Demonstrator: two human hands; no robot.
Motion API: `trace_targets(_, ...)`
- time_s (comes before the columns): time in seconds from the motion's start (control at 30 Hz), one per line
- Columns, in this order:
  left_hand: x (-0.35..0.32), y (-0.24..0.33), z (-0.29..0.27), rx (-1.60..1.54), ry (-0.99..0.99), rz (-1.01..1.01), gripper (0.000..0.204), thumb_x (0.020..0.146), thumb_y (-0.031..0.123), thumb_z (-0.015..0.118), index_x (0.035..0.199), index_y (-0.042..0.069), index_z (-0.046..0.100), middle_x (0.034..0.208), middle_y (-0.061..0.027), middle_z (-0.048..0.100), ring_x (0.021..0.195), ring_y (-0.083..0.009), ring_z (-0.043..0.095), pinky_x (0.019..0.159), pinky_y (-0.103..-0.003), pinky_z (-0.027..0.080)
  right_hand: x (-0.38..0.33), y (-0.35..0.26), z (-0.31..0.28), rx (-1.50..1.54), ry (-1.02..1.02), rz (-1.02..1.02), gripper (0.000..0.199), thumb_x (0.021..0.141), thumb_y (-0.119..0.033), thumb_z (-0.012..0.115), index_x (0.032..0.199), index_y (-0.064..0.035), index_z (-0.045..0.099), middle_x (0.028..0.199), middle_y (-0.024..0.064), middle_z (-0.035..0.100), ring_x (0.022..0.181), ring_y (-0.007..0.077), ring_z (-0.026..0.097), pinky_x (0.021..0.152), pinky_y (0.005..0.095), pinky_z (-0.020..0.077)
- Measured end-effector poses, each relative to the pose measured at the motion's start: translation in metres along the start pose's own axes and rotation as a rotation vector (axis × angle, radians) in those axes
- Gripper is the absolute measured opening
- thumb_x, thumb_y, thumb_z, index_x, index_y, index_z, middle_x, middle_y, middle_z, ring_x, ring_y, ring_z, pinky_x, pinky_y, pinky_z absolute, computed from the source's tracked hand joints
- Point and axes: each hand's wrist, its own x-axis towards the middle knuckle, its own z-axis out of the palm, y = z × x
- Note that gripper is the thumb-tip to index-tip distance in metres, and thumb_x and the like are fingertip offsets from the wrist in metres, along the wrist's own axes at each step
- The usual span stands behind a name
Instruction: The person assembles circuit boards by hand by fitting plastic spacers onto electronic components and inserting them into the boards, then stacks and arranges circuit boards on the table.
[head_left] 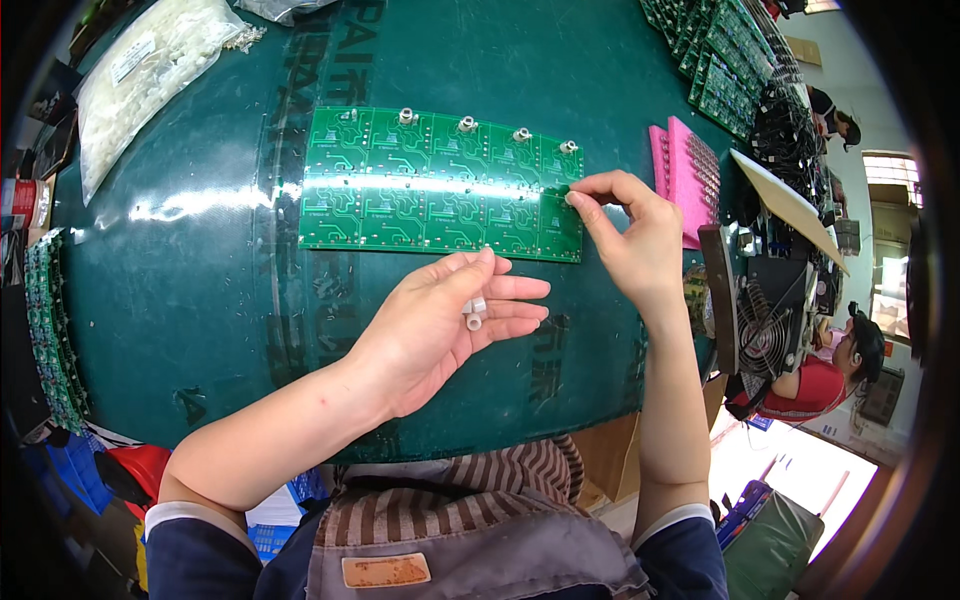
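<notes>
A green circuit board panel [450,190] lies on the dark green table, its printed pattern repeated in two rows. Several small metal-and-white cylindrical parts [467,124] stand along its far edge. Palm up and half curled, my left hand [440,300] is just in front of the panel's near edge. A few small white plastic cylinders [474,312] rest in that palm. My right hand [630,225] is at the panel's right edge, thumb and forefinger pinched together over the board. Whatever sits between those fingertips is too small or hidden to make out.
A clear bag of white parts [150,75] lies at the far left. Pink foam [690,180] holding rows of small metal parts stands to the right. Stacked circuit boards [725,65] are at the far right, others [52,330] at the left edge. A fan [765,335] and a person [815,380] are at right.
</notes>
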Motion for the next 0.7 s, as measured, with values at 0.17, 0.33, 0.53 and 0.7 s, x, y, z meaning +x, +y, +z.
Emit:
trace_targets(0.17, -0.001, 0.001, 0.001, 0.010, 0.015, -0.019, 0.023, 0.096, 0.024, 0.043, 0.099, 0.002, 0.049, 0.103, -0.0209, 0.061, 0.090, -0.0236, 0.063, 0.081, -0.033, 0.052, -0.003, 0.001, 0.002, -0.009, 0.008, 0.007, 0.009, 0.079, -0.005, 0.065, 0.085, 0.0012, 0.064, 0.079, 0.0063, 0.066, 0.075, 0.0122, 0.061, 0.071, 0.0249, 0.0470)
trace_targets(0.33, 0.000, 0.003, -0.002, 0.143, 0.056, -0.053, 0.030, 0.094, 0.028, 0.048, 0.102, 0.000, 0.056, 0.083, -0.0061, 0.060, 0.077, -0.0135, 0.060, 0.070, -0.025, 0.050, -0.006, 0.001, 0.003, -0.001, 0.029, 0.000, 0.008, 0.078, -0.004, 0.065, 0.085, 0.0015, 0.064, 0.079, 0.0064, 0.066, 0.076, 0.0119, 0.061, 0.072, 0.0245, 0.0470)
trace_targets(0.53, 0.000, 0.000, -0.002, 0.131, 0.024, -0.066, 0.029, 0.092, 0.025, 0.053, 0.106, 0.000, 0.058, 0.079, -0.0010, 0.056, 0.074, -0.0088, 0.055, 0.068, -0.021, 0.047, -0.013, 0.005, 0.017, 0.069, 0.212, -0.078, 0.007, 0.074, -0.001, 0.067, 0.076, -0.0010, 0.061, 0.073, 0.0076, 0.063, 0.069, 0.0182, 0.062, 0.064, 0.0285, 0.0477)
trace_targets(0.7, 0.001, 0.001, -0.002, 0.104, 0.015, -0.079, 0.028, 0.092, 0.023, 0.054, 0.107, 0.000, 0.058, 0.079, -0.0010, 0.056, 0.075, -0.0088, 0.055, 0.068, -0.022, 0.047, -0.017, 0.000, 0.024, 0.033, 0.280, -0.088, 0.007, 0.074, 0.000, 0.067, 0.076, -0.0004, 0.060, 0.075, 0.0080, 0.063, 0.071, 0.0198, 0.061, 0.065, 0.0289, 0.0474)
